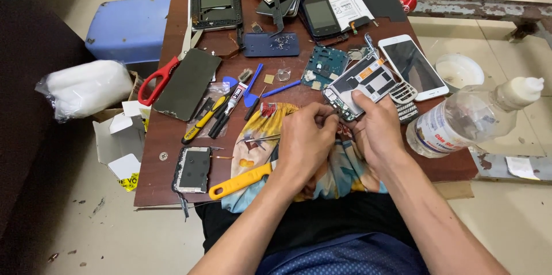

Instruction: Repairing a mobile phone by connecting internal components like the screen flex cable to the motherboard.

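right hand (376, 128) grips opened phone (363, 86) near crowded table edge (172, 197), left hand (305, 140) pinching its corner

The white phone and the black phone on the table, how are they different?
The white phone is bigger and lies near the right edge; the black phone is smaller and sits farther back. The white phone's frame is white; the black phone's is dark. Both lie face up, screens off, untouched.

Opened phone (362, 85), tilted, above cloth
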